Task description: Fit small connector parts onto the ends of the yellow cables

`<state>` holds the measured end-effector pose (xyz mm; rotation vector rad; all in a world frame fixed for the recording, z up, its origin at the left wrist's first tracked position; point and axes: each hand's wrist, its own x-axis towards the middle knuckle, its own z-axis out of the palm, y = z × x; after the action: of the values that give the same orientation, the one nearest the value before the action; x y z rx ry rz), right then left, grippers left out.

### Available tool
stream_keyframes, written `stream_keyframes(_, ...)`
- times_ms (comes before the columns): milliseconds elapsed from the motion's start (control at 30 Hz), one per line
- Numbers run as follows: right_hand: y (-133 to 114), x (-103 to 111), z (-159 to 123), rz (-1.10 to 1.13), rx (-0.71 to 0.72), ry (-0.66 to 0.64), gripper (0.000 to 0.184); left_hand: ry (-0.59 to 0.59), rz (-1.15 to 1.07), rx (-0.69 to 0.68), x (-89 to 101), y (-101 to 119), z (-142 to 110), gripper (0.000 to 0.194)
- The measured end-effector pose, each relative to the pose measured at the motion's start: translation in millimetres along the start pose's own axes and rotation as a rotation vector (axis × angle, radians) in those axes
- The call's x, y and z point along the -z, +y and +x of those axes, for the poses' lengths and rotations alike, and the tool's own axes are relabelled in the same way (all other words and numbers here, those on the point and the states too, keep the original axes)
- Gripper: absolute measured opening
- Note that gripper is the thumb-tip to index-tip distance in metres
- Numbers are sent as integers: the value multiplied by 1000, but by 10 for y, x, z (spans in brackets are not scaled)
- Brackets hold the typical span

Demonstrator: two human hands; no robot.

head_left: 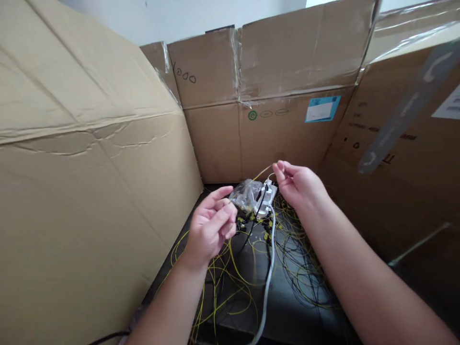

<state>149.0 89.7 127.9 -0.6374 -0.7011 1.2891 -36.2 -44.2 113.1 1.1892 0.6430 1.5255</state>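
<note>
A thin yellow wire (263, 172) runs slantwise between my two raised hands. At its upper right end, my right hand (297, 186) is closed in a pinch on it. My left hand (212, 227) is lower and nearer, thumb pressed against curled fingers around the wire, its index finger pointing forward. Behind and between the hands lie a crumpled clear plastic bag (246, 194) and a white power strip (263, 209) with plugs in it. Small yellow and black pieces (268, 224) are scattered just in front of the strip.
Loose yellow wires (233, 287) coil over the dark tabletop (283, 311), with darker wire loops (305, 282) at the right. A thick grey cable (266, 297) runs toward me from the strip. Cardboard walls enclose the left (89, 215), back (215, 143) and right (406, 191).
</note>
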Motion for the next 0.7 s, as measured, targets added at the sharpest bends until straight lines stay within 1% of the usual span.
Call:
stream_keyframes(67,-99,-120,170,36,-21,81,21,42,-32,-48,25,160,-69,33)
stream_keyframes(100,-136,-182,234,63,-27,120,22,43,-57,-75,42,228,-108,32)
stream_keyframes(167,-179,-297,325,130,-34,198,24,-8,-128,-138,75,339,-190,30)
stream_keyframes(267,-158,-420,422,207,-40,292,24,-127,-206,-210,120,443,-305,29)
stream_keyframes(367,-57,-480,540,172,-35,352,27,-162,-207,-244,154,503,-382,31)
stream_keyframes(467,74,-499,686,119,-34,391,32,-144,-194,-264,179,544,-426,31)
stream_keyframes(600,252,-513,832,38,-53,392,34,-103,-202,-266,201,595,-487,30)
stream_keyframes(700,436,-535,863,-58,-95,352,32,-6,-195,-217,225,638,-526,28)
